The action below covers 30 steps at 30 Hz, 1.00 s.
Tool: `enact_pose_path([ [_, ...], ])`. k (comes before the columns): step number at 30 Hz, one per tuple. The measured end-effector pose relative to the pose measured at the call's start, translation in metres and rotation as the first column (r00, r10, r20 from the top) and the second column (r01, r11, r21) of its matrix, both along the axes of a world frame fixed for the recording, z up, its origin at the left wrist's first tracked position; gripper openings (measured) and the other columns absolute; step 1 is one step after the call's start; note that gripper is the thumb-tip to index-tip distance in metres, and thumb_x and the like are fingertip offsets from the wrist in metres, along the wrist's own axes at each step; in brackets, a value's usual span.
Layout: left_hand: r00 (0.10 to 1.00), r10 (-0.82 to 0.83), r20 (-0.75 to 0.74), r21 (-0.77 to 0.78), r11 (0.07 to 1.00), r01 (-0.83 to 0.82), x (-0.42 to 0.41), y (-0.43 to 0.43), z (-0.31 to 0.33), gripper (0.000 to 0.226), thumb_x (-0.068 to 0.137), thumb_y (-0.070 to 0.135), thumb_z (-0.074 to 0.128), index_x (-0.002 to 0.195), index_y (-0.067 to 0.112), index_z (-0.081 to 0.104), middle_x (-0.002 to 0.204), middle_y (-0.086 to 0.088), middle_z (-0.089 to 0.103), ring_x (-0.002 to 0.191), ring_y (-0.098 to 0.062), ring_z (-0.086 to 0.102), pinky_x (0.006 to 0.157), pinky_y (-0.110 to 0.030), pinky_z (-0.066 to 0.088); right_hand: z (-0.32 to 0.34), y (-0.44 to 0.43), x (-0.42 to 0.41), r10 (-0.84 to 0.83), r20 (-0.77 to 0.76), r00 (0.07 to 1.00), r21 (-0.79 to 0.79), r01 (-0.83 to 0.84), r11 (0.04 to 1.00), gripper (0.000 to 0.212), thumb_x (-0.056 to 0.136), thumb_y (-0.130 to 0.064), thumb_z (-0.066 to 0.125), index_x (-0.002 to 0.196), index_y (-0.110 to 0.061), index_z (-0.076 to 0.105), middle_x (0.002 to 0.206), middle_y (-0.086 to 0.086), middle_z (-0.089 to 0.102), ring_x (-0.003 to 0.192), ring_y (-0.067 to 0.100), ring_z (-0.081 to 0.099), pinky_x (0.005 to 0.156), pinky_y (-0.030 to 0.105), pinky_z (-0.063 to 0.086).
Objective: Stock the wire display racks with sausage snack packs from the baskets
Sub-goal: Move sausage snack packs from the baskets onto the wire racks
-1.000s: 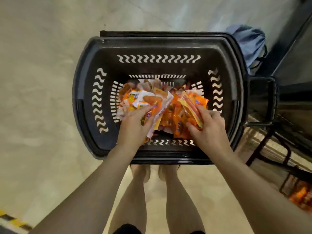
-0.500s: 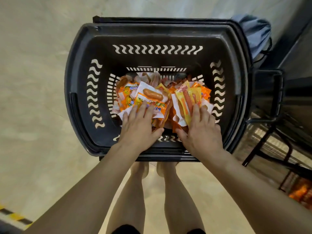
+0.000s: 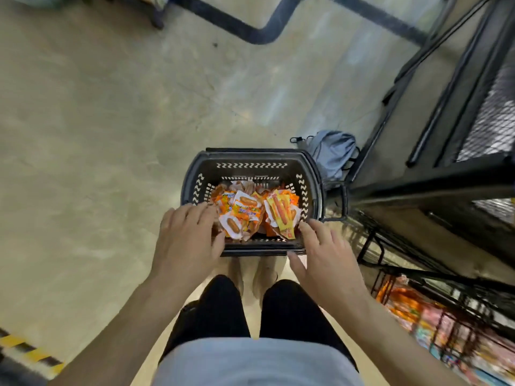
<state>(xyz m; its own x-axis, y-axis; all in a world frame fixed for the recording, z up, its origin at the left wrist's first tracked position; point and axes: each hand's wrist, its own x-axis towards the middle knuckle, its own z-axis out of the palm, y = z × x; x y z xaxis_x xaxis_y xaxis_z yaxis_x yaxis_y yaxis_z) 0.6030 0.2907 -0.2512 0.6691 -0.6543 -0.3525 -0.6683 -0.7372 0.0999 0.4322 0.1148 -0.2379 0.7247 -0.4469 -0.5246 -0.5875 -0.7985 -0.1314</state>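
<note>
A black plastic basket [image 3: 252,160] stands on the floor in front of my feet. In it lies a heap of orange, yellow and white sausage snack packs [image 3: 248,211]. My left hand [image 3: 185,240] hovers over the basket's near left corner with its fingers spread and holds nothing. My right hand [image 3: 326,254] is over the near right corner, fingers straight, also without a pack. A wire display rack [image 3: 434,316] with colourful packs shows blurred at the lower right.
A grey-blue bag [image 3: 331,151] lies on the floor just behind the basket's right side. Black metal shelving with mesh panels [image 3: 473,135] rises along the right. A black curved bar [image 3: 259,34] crosses the floor far ahead. Yellow-black tape [image 3: 30,349] marks the lower left.
Both hands have lifted out of the basket and let go of the packs they were pressing. The camera has risen, so the basket looks smaller and farther away.
</note>
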Motion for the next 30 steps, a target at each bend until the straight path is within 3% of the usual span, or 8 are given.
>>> enact_pose_path([
  [5, 0.996, -0.010, 0.088, -0.051, 0.999, 0.015, -0.006, 0.014, 0.110, 0.038, 0.090, 0.038, 0.059, 0.120, 0.015, 0.065, 0.120, -0.005, 0.070, 0.112, -0.031, 0.062, 0.098, -0.047, 0.046, 0.100, 0.008, -0.016, -0.009, 0.175, 0.985, -0.109, 0.028, 0.994, 0.063, 0.091, -0.048, 0.067, 0.141, -0.010, 0.058, 0.136, 0.012, 0.063, 0.123, 0.033, 0.060, 0.103, 0.046, 0.051],
  [10, 0.980, -0.043, 0.192, -0.096, 0.993, 0.062, -0.014, 0.015, 0.172, 0.050, 0.075, 0.033, 0.085, 0.117, 0.010, 0.071, 0.114, -0.009, 0.074, 0.103, -0.034, 0.068, 0.093, -0.049, 0.052, 0.151, 0.006, -0.018, 0.031, 0.313, 0.949, -0.215, 0.039, 0.976, 0.067, 0.094, -0.055, 0.044, 0.137, -0.007, 0.062, 0.134, 0.015, 0.065, 0.119, 0.036, 0.062, 0.099, 0.051, 0.053],
  [14, 0.955, -0.032, 0.296, -0.203, 0.975, 0.096, -0.012, 0.007, 0.201, 0.047, 0.073, 0.031, 0.086, 0.112, 0.008, 0.073, 0.107, -0.009, 0.075, 0.096, -0.035, 0.070, 0.087, -0.048, 0.054, 0.183, 0.000, -0.013, 0.048, 0.349, 0.936, -0.310, 0.066, 0.948, 0.070, 0.094, -0.059, 0.045, 0.143, -0.011, 0.059, 0.137, 0.010, 0.064, 0.124, 0.032, 0.060, 0.104, 0.049, 0.051],
  [21, 0.937, -0.127, 0.325, -0.244, 0.946, 0.213, 0.000, 0.006, 0.228, 0.053, 0.072, 0.036, 0.089, 0.116, 0.009, 0.074, 0.115, -0.011, 0.074, 0.106, -0.035, 0.069, 0.092, -0.053, 0.054, 0.225, 0.021, -0.019, -0.050, 0.463, 0.885, -0.406, 0.262, 0.876, 0.068, 0.086, -0.053, 0.074, 0.137, -0.011, 0.062, 0.131, 0.012, 0.068, 0.119, 0.033, 0.066, 0.100, 0.051, 0.055],
  [25, 0.897, -0.287, 0.335, -0.258, 0.888, 0.381, 0.006, 0.018, 0.228, 0.048, 0.082, 0.038, 0.080, 0.120, 0.010, 0.072, 0.119, -0.010, 0.073, 0.109, -0.035, 0.067, 0.096, -0.053, 0.052, 0.234, 0.065, -0.037, -0.179, 0.461, 0.869, -0.439, 0.399, 0.805, 0.067, 0.085, -0.054, 0.073, 0.136, -0.012, 0.062, 0.127, 0.010, 0.069, 0.115, 0.031, 0.067, 0.097, 0.048, 0.055],
  [28, 0.883, -0.390, 0.261, -0.239, 0.860, 0.451, 0.001, 0.027, 0.235, 0.052, 0.096, 0.048, 0.060, 0.140, 0.020, 0.060, 0.142, -0.002, 0.061, 0.133, -0.028, 0.054, 0.114, -0.049, 0.037, 0.233, 0.109, -0.056, -0.316, 0.446, 0.837, -0.442, 0.513, 0.736, 0.065, 0.087, -0.056, 0.070, 0.136, -0.013, 0.063, 0.127, 0.008, 0.070, 0.114, 0.029, 0.067, 0.097, 0.047, 0.055],
  [30, 0.845, -0.476, 0.241, -0.224, 0.820, 0.526, -0.006, 0.034, 0.236, 0.053, 0.094, 0.049, 0.063, 0.139, 0.022, 0.060, 0.141, 0.000, 0.061, 0.132, -0.027, 0.054, 0.114, -0.049, 0.037, 0.230, 0.140, -0.073, -0.402, 0.454, 0.795, -0.421, 0.589, 0.690, 0.063, 0.087, -0.053, 0.073, 0.133, -0.011, 0.066, 0.124, 0.009, 0.071, 0.111, 0.030, 0.068, 0.094, 0.047, 0.057],
])
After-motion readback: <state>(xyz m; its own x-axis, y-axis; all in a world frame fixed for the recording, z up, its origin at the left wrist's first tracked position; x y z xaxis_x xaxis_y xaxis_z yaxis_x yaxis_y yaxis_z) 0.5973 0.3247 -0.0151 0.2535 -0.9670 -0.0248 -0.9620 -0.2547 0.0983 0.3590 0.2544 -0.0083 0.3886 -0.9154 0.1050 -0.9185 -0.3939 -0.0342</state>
